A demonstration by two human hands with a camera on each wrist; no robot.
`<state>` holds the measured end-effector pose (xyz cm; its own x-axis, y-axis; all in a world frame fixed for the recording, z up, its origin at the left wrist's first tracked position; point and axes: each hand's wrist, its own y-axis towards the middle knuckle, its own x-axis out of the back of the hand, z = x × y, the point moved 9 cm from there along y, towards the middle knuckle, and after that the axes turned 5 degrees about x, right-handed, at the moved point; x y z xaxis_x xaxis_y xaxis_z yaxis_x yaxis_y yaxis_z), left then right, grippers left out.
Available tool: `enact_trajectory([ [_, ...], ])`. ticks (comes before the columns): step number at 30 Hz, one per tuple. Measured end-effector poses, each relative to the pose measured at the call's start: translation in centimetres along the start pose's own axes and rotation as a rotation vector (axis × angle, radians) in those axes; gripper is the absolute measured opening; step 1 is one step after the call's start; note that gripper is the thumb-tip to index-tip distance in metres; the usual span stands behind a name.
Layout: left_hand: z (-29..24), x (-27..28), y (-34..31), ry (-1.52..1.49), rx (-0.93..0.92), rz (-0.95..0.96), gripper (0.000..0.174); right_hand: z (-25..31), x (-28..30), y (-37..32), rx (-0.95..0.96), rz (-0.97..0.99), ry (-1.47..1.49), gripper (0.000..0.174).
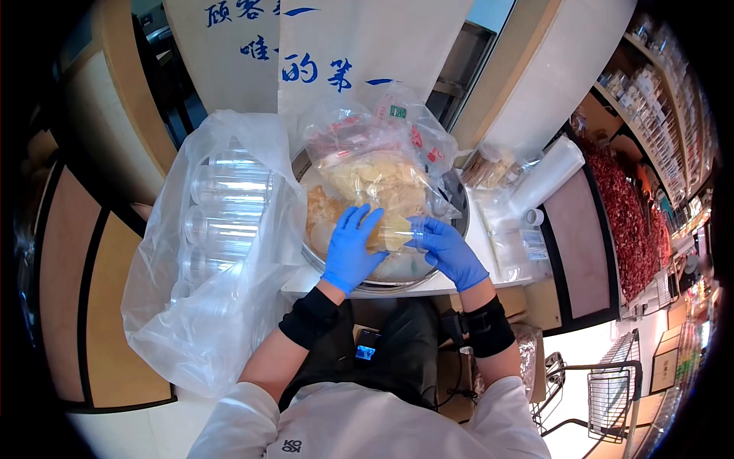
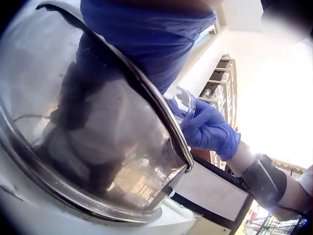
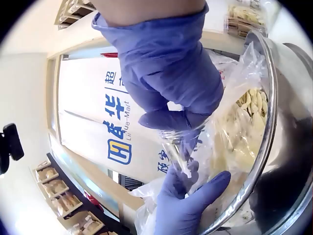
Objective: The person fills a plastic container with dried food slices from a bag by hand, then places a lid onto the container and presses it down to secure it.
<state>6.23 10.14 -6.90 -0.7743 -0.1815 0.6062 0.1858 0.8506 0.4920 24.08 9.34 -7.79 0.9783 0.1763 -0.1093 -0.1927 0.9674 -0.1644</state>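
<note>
A clear plastic jar [image 1: 396, 233] lies tilted over a round metal basin [image 1: 307, 256], its rim toward my right hand [image 1: 453, 251]. The gloved right fingers and thumb pinch the jar near that rim, plain in the right wrist view. Close by the jar's other end is my gloved left hand [image 1: 352, 249], thumb and fingers spread apart; part of it shows through the clear wall [image 3: 177, 152]. Beyond both hands, a clear bag of pale yellow dried slices [image 1: 375, 180] sits in the basin. In the left wrist view the basin's shiny side hides most of the left hand.
A large translucent bag [image 1: 164, 306] of stacked clear jars [image 1: 233, 183] stands at the left. To the right are a roll of plastic bags [image 1: 547, 176], a packet of brown pieces [image 1: 493, 164] and a small white cap [image 1: 534, 217]. A lettered white panel [image 1: 329, 46] rises behind.
</note>
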Motion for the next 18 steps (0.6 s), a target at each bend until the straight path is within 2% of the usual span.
enact_trajectory([
  [2, 0.2, -0.2, -0.1, -0.004, -0.004, -0.004, 0.082, 0.2, -0.5, -0.2, -0.008, 0.050, -0.032, 0.042],
  [5, -0.1, -0.3, 0.0, -0.014, -0.027, 0.011, 0.081, 0.1, -1.1, -0.8, -0.079, 0.067, 0.114, 0.039],
  [7, -0.3, -0.4, 0.0, -0.020, -0.043, 0.028, 0.081, 0.9, -2.0, -1.1, 0.130, 0.248, -0.246, 0.042],
  [10, -0.7, -0.4, 0.0, -0.012, -0.090, 0.042, 0.080, 0.6, -2.4, -1.0, 0.185, 0.343, -0.383, 0.043],
  [11, -0.8, -0.3, -0.1, -0.026, -0.089, 0.039, 0.080, 0.6, -2.3, -1.0, 0.182, 0.343, -0.381, 0.043],
  [13, -0.9, -0.1, -0.1, -0.041, -0.088, 0.036, 0.080, 0.3, -3.5, -1.4, -0.123, 0.385, 0.024, 0.044],
  [17, -0.6, 0.4, -0.2, -0.131, -0.077, -0.009, 0.079, 1.5, -4.4, -1.8, -0.074, 0.408, -0.107, 0.050],
  [18, -0.6, 0.6, -0.1, -0.141, -0.073, -0.025, 0.080, 2.2, -4.6, -2.1, -0.030, 0.360, -0.221, 0.053],
])
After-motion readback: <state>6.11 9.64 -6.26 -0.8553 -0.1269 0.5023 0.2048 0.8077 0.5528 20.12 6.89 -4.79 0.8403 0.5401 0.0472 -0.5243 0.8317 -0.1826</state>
